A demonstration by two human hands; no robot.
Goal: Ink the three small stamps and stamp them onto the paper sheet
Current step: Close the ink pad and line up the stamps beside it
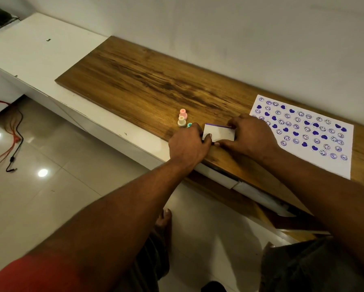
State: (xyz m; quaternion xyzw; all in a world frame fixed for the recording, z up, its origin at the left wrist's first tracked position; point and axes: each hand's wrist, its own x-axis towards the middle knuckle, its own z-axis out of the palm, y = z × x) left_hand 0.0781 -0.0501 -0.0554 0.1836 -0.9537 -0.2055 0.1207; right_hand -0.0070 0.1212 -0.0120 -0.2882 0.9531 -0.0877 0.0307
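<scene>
We see a plain pale wall (219,28) running behind a long low white cabinet (39,45). A wooden board (145,76) with dark grain lies on top of the cabinet, its far edge against the wall. Below us the floor (60,207) is laid with large glossy pale tiles, and two bright reflections (43,172) shine on them. At the left, red and black cables (15,133) trail over the tiles, and the light is dim and warm
</scene>
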